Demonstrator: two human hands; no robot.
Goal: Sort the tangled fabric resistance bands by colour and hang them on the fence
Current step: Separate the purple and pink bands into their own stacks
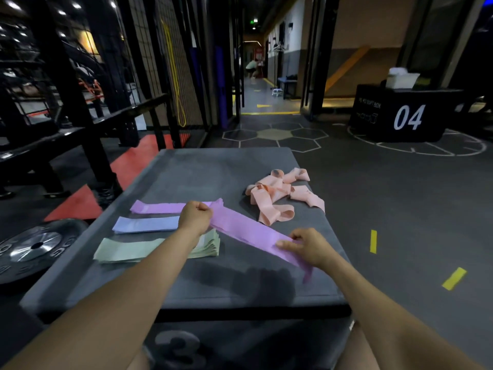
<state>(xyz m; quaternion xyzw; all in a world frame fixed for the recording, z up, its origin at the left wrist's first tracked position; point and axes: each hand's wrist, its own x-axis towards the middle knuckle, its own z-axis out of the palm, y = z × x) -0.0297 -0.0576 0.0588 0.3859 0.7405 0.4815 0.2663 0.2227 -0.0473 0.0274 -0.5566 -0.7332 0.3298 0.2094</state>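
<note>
A purple band [245, 228] stretches diagonally over the grey soft box [202, 172]. My left hand [194, 216] pinches its far end and my right hand [309, 245] pinches its near end. Flat on the box's left side lie another purple band [157, 208], a light blue band [145, 224] and a stack of pale green bands [128, 250]. A tangled heap of peach bands [280, 194] sits at the box's far right. The black wire fence [160, 62] stands beyond the box to the left, with a yellow band [174, 76] hanging on it.
A weight plate [32, 248] lies on the floor to the left. Black racks [66, 102] stand at the far left. A black box marked 04 [402, 113] stands at the far right. A person crouches far down the corridor [252, 69].
</note>
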